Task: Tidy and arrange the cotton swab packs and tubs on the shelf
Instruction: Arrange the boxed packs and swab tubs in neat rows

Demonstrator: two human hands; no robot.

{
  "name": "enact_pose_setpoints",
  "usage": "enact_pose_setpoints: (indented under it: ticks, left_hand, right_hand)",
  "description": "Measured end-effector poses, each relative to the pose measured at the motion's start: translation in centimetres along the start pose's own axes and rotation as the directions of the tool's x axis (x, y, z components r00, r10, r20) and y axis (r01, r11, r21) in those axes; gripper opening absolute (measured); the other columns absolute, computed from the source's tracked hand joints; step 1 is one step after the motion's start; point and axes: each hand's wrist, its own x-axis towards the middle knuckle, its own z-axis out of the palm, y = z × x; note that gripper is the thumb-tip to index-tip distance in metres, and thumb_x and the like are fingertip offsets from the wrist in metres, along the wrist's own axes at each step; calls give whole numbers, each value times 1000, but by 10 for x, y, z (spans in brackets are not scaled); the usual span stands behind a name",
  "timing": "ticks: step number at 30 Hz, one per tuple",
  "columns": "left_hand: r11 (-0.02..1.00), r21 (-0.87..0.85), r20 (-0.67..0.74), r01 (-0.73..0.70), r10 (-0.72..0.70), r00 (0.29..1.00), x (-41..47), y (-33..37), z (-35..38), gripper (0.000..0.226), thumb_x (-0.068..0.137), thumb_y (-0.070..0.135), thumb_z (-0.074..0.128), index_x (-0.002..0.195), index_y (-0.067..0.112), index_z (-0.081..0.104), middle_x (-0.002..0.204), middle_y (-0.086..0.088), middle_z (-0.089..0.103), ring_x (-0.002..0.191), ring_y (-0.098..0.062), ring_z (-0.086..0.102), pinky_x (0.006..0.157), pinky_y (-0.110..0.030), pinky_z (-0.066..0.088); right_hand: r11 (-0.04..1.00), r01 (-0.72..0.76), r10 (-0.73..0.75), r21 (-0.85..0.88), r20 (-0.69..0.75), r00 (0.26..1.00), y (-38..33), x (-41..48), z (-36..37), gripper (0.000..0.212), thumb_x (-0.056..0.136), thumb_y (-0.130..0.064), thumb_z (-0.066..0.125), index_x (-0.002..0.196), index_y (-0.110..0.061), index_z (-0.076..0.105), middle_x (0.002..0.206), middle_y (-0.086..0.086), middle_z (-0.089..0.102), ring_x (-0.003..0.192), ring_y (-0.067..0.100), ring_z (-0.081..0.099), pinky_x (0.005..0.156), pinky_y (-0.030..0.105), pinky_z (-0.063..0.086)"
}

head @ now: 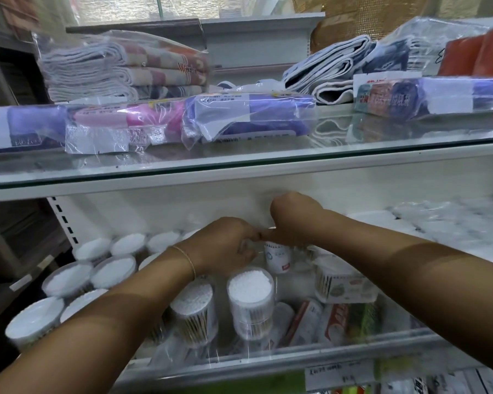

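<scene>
Reaching under the glass shelf [239, 166], your hands meet at the middle of the lower shelf [285, 288]. Your left hand [225, 243] and right hand [291, 220] touch finger to thumb, both with fingers curled over a small labelled tub [278, 258]. Blur hides the grip, so you cannot tell whether either holds it.

From the hands, upright tubs [113, 271] crowd 7 to 10 o'clock, packed side by side up to the left post [66, 223]. Two tall tubs [249, 297] stand at 6 o'clock, close to the front rail [268, 362]. At 4 o'clock a swab pack [345, 285] rests on flat packs [336, 317] lying against the rail. Clear bags [453, 223] fill 2 to 3 o'clock. Bare shelf shows only just around the labelled tub.

At 12 o'clock, towels [120, 66] and wrapped packs [248, 115] line the glass shelf, whose front edge runs above your knuckles.
</scene>
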Motion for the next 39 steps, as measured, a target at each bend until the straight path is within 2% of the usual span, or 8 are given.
enact_pose_setpoints:
  ticks: [6, 14, 19, 22, 26, 31, 34, 39]
  left_hand:
    - [999, 40, -13, -12, 12, 1000, 0, -3, 1, 27, 92, 29, 58, 115, 21, 69, 115, 2, 68, 103, -19, 61, 87, -33, 47]
    - [999, 51, -64, 20, -17, 998, 4, -5, 4, 23, 89, 30, 55, 103, 24, 73, 102, 2, 71, 91, -17, 63, 81, -32, 50]
    - [995, -84, -168, 55, -69, 983, 7, -5, 4, 27, 87, 36, 65, 110, 22, 70, 105, 3, 70, 96, -17, 63, 84, -31, 49]
    - [968, -226, -205, 111, -158, 966, 7, -3, -2, 62, 77, 42, 79, 131, 25, 54, 119, 8, 62, 107, -9, 59, 92, -28, 49]
    - [839, -535, -283, 105, -295, 913, 16, -4, -4, 60, 79, 36, 79, 132, 29, 50, 112, 9, 66, 99, -8, 65, 89, -28, 53]
    - [547, -837, -268, 27, -452, 851, 25, -3, -11, 30, 87, 3, 70, 115, 11, 66, 99, -4, 69, 90, -19, 70, 81, -40, 60]
    - [686, -726, -321, 52, -405, 856, 32, -2, -13, 14, 84, 9, 74, 94, 19, 73, 96, -1, 73, 90, -18, 71, 82, -37, 59]
    - [927, -366, -401, 83, -237, 885, 41, 18, -8, 17, 84, 27, 74, 100, 22, 76, 96, 8, 72, 84, -5, 64, 78, -18, 49]
  right_hand:
    - [998, 17, -29, 67, 173, 985, 4, 1, -9, 46, 76, -59, 72, 79, -13, 72, 75, 3, 68, 72, 19, 64, 57, 27, 46]
    - [967, 32, -71, 254, 147, 987, 11, -3, -19, 66, 76, -46, 79, 134, -25, 56, 127, -2, 60, 101, 17, 54, 83, 27, 44]
    - [937, -18, -3, 349, 59, 998, 22, -7, -40, 48, 85, -48, 68, 127, -26, 63, 122, -3, 62, 110, 17, 56, 87, 27, 41]
    - [843, -92, 82, 530, 43, 996, 32, -6, -38, 32, 88, -41, 67, 111, -19, 69, 108, 3, 67, 98, 19, 61, 86, 32, 50]
    - [606, -189, 126, 772, 142, 982, 39, -14, -34, 26, 95, -27, 63, 102, -2, 67, 97, 18, 70, 78, 23, 66, 70, 29, 54]
    - [450, -190, 21, 873, 203, 979, 42, -22, -21, 25, 93, -17, 67, 107, 4, 62, 100, 24, 72, 93, 31, 72, 83, 34, 60]
    - [617, -130, -12, 776, 175, 984, 43, -23, -18, 44, 86, -20, 75, 124, -12, 54, 102, 11, 73, 88, 22, 72, 81, 33, 60]
    - [769, -18, -8, 639, 37, 999, 39, -17, -21, 64, 74, -37, 85, 128, -27, 52, 97, -3, 68, 85, 13, 67, 78, 28, 55]
